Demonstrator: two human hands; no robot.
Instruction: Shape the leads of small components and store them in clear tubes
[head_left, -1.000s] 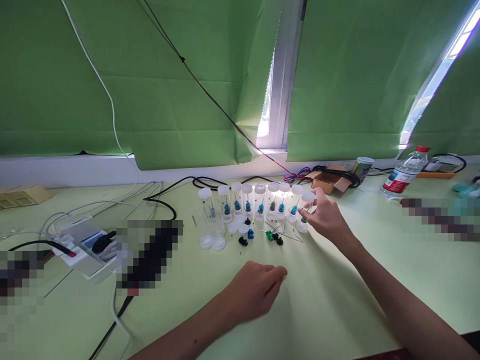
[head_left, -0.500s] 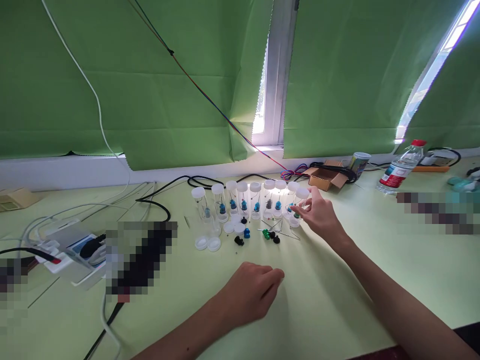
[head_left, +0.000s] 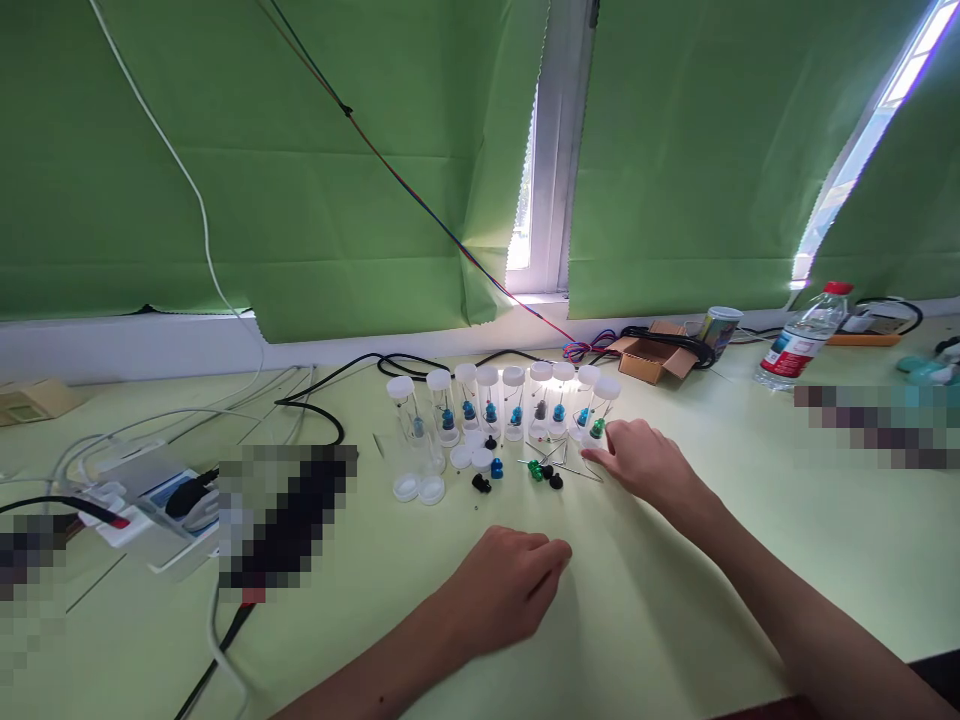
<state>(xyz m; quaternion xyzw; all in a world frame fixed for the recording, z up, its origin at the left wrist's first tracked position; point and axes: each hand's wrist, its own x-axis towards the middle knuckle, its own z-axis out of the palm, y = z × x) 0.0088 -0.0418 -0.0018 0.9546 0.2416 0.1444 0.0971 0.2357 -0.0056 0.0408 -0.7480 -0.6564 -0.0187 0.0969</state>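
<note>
Right hand (head_left: 641, 462) palm-down, fingers loose, gripping nothing; index tip at thin metal pins (head_left: 577, 468) on pale green table (head_left: 645, 620), just beside end clear plastic vial with white cap (head_left: 602, 412); left hand (head_left: 517, 580) curled, contents can't tell; reads as pin pickup, needs fine pinch.

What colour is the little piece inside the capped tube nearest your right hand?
Green. The piece sits low inside that tube; the head view shows it best.
</note>
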